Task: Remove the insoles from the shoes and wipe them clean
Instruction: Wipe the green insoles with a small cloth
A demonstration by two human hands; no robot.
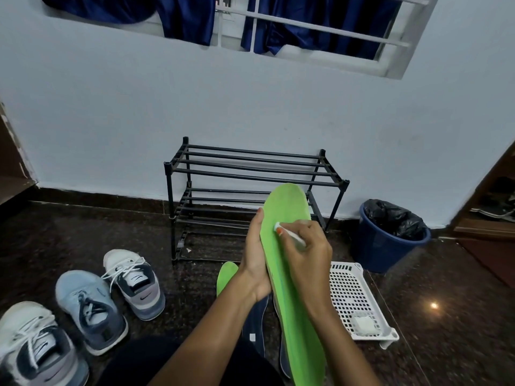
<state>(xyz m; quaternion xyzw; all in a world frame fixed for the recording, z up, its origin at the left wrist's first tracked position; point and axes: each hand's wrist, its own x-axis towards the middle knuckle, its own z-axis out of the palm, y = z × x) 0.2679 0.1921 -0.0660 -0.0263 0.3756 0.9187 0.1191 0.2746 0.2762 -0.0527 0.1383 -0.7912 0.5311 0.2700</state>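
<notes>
Left hand [255, 257] is grasping the green insole [289, 207] along its left edge, holding it tilted up off the floor [83, 232]. Right hand [306, 254] is pinching a white wipe [289, 235] and pressing it against the insole's upper face, toward the toe end. A 2nd green insole [226, 275] is lying on the floor just below the left hand, beside dark insoles [255, 321] under the wrists. 3 shoes [89, 310] are sitting well left of the left hand. A white basket [351, 296] is resting just right of the right hand; a shoe rack [250, 168] is standing beyond both hands.
</notes>
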